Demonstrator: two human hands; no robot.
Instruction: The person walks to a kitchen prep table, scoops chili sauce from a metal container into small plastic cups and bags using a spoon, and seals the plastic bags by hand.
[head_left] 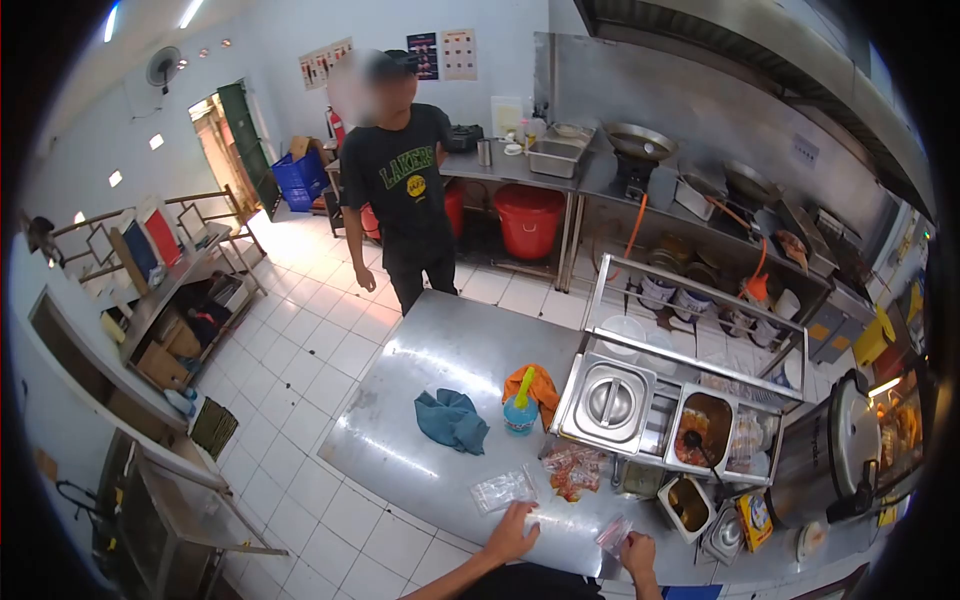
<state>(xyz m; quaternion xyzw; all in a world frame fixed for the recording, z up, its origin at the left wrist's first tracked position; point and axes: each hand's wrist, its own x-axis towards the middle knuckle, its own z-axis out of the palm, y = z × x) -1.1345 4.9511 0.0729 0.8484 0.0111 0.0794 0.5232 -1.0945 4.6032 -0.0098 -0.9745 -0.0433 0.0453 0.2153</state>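
My right hand (638, 556), at the table's near edge, is closed on a small clear plastic bag (611, 535) with reddish marks. To its left, my left hand (511, 534) is held over the table with its fingers apart and nothing in them. Just beyond its fingertips lies a stack of clear plastic bags (502, 490). Farther right are plastic packets with red-orange contents (573, 470).
A blue cloth (452, 420), a blue tub with a green handle (520, 414) and an orange cloth (545, 393) lie on the steel table (390, 400). Lidded food pans (608, 403) and a large cooker (825, 455) stand right. A person (405, 190) stands across the table.
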